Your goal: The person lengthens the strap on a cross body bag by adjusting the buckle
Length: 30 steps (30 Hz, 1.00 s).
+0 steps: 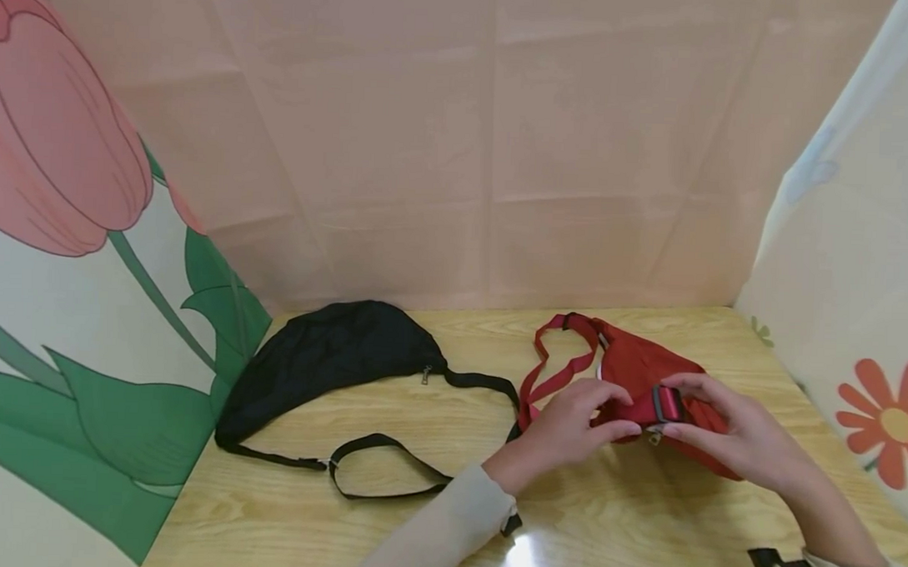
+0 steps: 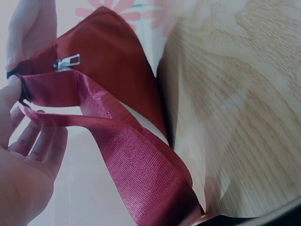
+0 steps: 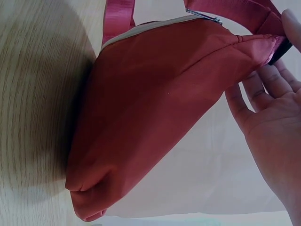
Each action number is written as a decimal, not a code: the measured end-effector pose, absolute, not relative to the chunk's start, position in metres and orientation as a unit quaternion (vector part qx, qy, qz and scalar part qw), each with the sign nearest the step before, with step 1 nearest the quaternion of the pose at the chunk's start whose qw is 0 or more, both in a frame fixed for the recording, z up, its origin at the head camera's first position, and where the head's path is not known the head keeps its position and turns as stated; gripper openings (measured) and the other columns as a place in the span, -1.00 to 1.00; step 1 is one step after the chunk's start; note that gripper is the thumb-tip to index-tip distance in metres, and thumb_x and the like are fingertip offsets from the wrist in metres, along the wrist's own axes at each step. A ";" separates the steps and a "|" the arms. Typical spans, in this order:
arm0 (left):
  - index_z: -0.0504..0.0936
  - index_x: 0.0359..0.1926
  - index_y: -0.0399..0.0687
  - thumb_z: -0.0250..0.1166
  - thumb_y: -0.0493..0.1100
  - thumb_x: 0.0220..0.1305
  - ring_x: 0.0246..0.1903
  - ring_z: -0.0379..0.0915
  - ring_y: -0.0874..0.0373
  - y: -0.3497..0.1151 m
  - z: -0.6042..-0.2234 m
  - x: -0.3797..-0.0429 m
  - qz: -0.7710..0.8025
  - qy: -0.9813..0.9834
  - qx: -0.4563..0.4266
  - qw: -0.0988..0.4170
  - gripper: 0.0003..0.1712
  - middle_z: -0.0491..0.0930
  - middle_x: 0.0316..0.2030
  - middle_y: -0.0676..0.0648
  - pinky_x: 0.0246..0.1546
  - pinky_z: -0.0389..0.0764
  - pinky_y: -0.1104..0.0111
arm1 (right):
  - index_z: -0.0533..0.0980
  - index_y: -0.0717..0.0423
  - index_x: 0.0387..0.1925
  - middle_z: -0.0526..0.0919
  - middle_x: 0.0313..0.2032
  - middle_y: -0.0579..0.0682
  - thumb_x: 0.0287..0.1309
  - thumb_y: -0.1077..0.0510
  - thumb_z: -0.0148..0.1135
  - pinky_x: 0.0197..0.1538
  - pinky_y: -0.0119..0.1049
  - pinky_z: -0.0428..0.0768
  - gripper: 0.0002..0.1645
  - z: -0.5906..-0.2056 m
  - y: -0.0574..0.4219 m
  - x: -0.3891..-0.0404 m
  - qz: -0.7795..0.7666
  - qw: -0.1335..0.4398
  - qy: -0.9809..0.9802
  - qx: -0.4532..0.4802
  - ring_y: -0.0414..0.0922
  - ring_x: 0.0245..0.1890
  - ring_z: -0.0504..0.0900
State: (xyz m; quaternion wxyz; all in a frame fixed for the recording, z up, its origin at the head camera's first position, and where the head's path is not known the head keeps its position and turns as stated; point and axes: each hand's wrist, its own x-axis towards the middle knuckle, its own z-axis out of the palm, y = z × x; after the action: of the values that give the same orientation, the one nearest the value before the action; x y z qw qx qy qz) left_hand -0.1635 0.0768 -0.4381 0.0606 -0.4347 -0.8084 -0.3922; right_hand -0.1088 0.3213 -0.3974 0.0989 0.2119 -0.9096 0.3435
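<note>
Head view. Left grip: narrow, thumb and fingers pinching the red strap just beside the buckle. Right grip: narrow, thumb below and finger above, holding the buckle, dark-framed. Red bag: one, on the table, behind and between both grips; a loop of its strap lay beyond the left grip. Zip pull: metal, just under the buckle, between the grips. Black bag: one, curved, flat on the table, well left of the left grip; its black strap ran toward that grip and passed behind the forearm. Pink backdrop: creased, beyond both grips. Tulip panel: far left of the left grip. Flower panel: right of the right grip.

Left wrist view. Left grip: thumb at the buckle, other fingers spread below the strap. Red strap: woven, in a broad loop rightward from the grip. Zip pull: just right of the grip, on the red bag.

Right wrist view. Right grip: thumb and fingers about the buckle, at the bag's near end. Red bag: left of the grip, pale-edged, its far side against the table.
</note>
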 end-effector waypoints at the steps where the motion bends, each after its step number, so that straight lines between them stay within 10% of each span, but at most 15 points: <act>1: 0.58 0.07 0.08 0.28 0.07 0.41 -0.06 0.36 0.39 0.077 -0.439 -0.163 -0.389 -0.808 -0.437 0.069 -0.68 0.56 -0.09 0.18 -0.05 0.29 0.77 | 0.49 -0.02 0.18 0.64 -0.05 -0.23 0.13 0.26 0.49 -0.14 -0.57 0.52 -0.41 -0.397 0.321 -0.109 0.344 0.098 -0.909 0.212 -0.42 -0.09 0.58; 30: 0.53 0.13 0.05 0.28 0.05 0.42 -0.08 0.33 0.44 0.081 -0.436 -0.158 -0.419 -0.800 -0.423 0.075 -0.64 0.54 0.01 0.13 -0.09 0.32 0.75 | 0.54 -0.16 0.18 0.62 -0.01 -0.25 0.16 0.29 0.44 -0.05 -0.63 0.44 -0.43 -0.393 0.315 -0.109 0.331 0.100 -0.910 0.230 -0.40 -0.02 0.52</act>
State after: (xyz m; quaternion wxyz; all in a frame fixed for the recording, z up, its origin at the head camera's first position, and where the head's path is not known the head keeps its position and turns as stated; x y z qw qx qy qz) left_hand -0.1583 0.0813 -0.4359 0.0753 -0.4226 -0.8002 -0.4188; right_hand -0.1091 0.3155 -0.3934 0.1002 0.2301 -0.9096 0.3311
